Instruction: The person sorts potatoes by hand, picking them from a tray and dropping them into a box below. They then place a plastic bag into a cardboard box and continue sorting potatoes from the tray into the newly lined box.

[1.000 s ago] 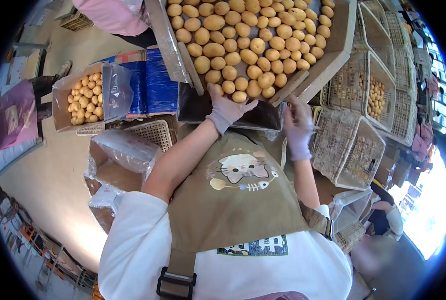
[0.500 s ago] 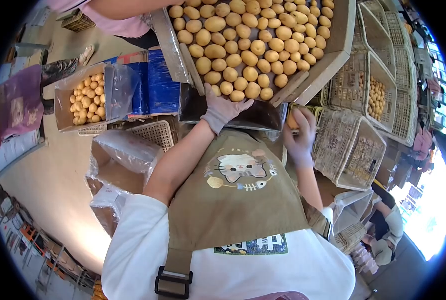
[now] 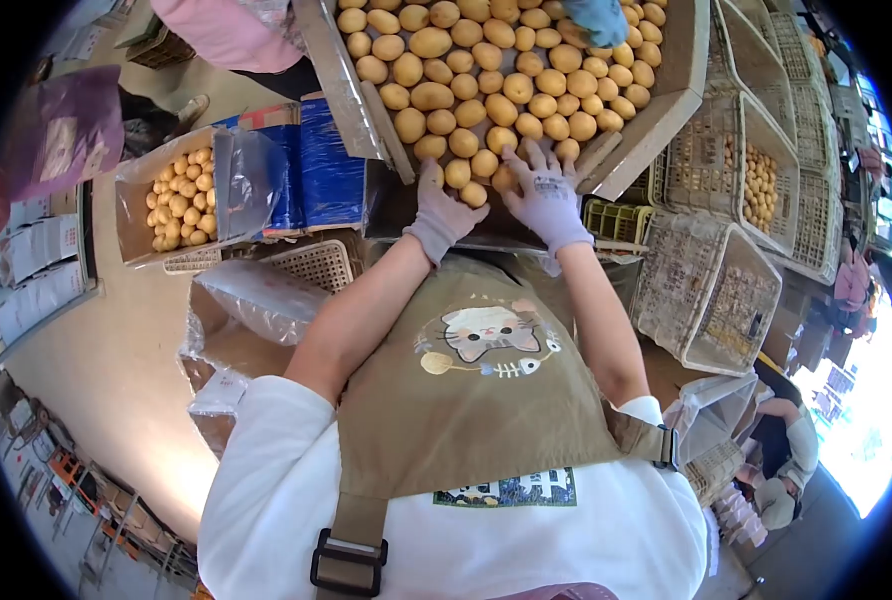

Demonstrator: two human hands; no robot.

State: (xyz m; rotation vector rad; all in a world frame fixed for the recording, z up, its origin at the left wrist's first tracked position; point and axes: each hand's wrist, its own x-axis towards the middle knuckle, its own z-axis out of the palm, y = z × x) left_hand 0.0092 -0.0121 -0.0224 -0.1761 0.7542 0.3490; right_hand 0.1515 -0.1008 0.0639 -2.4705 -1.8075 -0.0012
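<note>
Many yellow potatoes lie in a wooden-sided sorting tray with an opening toward my body. My left hand, in a pale glove, curls at the opening with a potato between thumb and fingers. Beside it my right hand, also gloved, reaches onto the front potatoes with its fingers spread; another potato touches its inner side. A dark chute edge sits below both wrists. At the tray's far side, a co-worker's blue-gloved hand is over the potatoes.
A plastic-lined box of potatoes stands at left, near blue-wrapped cartons. Below it is another lined carton. Plastic crates stack at right, one holding potatoes. A person bends at lower right.
My right hand has moved from beside the tray's right corner up onto the front potatoes. My left hand stays at the opening. A co-worker's blue-gloved hand has come into view over the tray.
</note>
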